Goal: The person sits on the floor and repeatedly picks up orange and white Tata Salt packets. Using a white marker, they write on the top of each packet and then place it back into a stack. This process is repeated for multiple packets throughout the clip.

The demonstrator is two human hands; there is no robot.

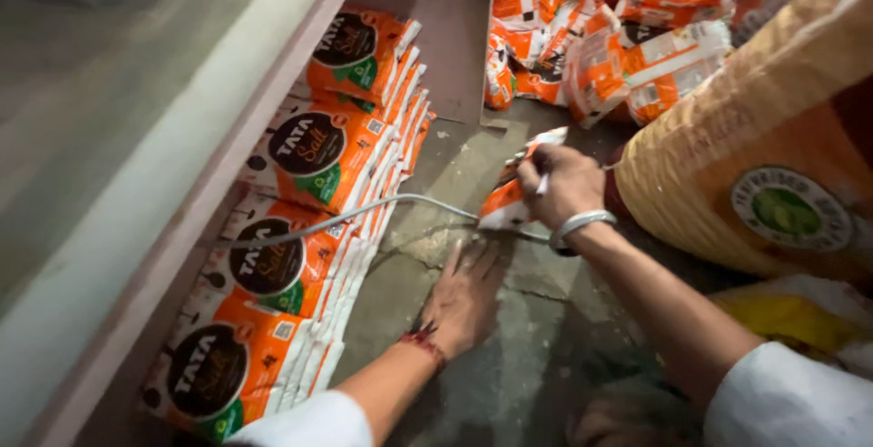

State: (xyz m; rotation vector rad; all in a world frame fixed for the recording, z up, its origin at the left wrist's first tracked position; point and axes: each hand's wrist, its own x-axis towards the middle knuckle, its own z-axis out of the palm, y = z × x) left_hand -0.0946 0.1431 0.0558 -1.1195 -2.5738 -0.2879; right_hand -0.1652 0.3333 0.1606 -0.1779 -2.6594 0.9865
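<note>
My right hand, with a silver bangle on the wrist, is closed around an orange and white packet held just above the concrete floor. My left hand, with a red thread at the wrist, lies flat and spread on the floor below it, holding nothing. To the left, several matching orange packets with dark round labels stand in rows against the underside of a shelf edge.
A loose heap of the same packets lies at the top. A large woven sack with a round green mark leans at the right. A grey cable runs across the cracked floor.
</note>
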